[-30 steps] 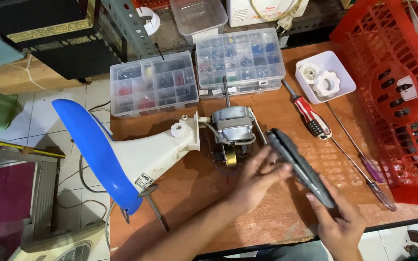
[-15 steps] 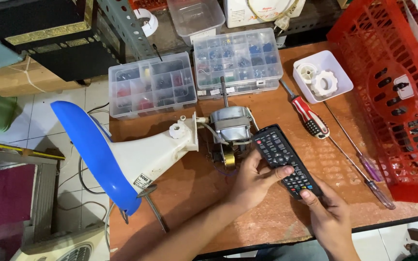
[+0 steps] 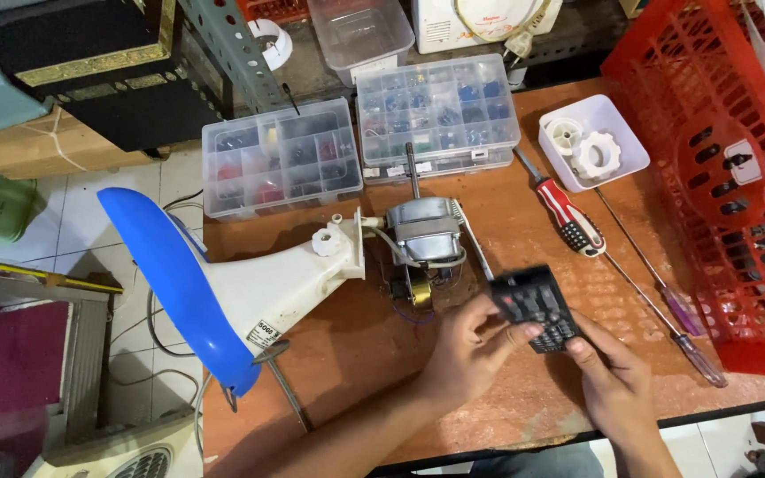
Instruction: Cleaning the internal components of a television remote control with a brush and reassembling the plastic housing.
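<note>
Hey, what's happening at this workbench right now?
A person holds a black remote control in both hands over a wooden table: the left hand grips its near side with the thumb on the buttons, and the right hand supports its lower end. Just beside it lies a bare fan motor attached to a white fan housing with a blue base. A red-handled screwdriver and two clear parts boxes lie untouched behind.
</note>
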